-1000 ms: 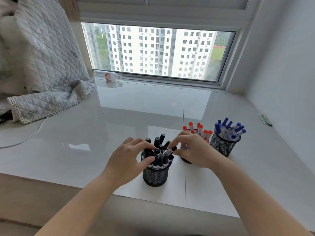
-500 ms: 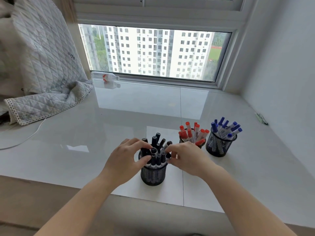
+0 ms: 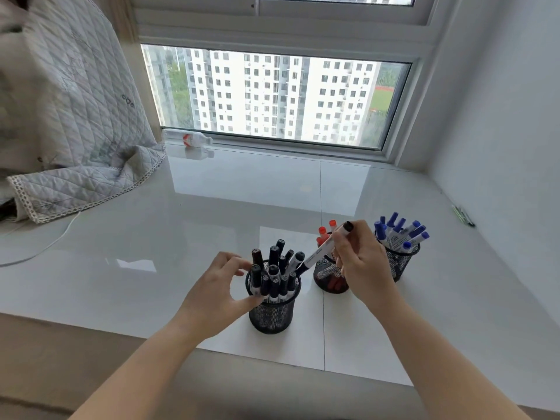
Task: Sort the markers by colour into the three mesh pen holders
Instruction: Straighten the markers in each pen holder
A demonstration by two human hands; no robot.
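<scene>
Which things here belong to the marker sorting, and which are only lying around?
Job:
black-marker holder
red-marker holder
blue-marker holder
black marker held by right hand
left hand at the holder

Lying about:
quilted blanket
plastic bottle
white cable

No text can be read; the marker (image 3: 325, 249) barrels and the bottle (image 3: 188, 137) label carry print, perhaps lettering, too blurred.

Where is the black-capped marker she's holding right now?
Head view, centre-right: the right hand pinches the black-capped marker, tilted, lower end over the black-marker holder, in front of the red-marker holder.
</scene>
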